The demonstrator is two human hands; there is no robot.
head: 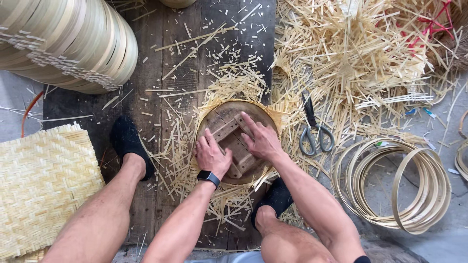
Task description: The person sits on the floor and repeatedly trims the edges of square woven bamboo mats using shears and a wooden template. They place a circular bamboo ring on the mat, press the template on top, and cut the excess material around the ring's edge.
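My knees lowest. Left hand (212, 157), right hand (261, 139) flat, fingers spread, gripping nothing, pressing wooden mould (229, 127) mid-boards (161, 68). Feels stiff, heavy; take by crossbars. Strips (341, 58) light, brittle.

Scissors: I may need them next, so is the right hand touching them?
Apart. The head view shows the right hand on the round wooden mould, bare gap before the scissors.
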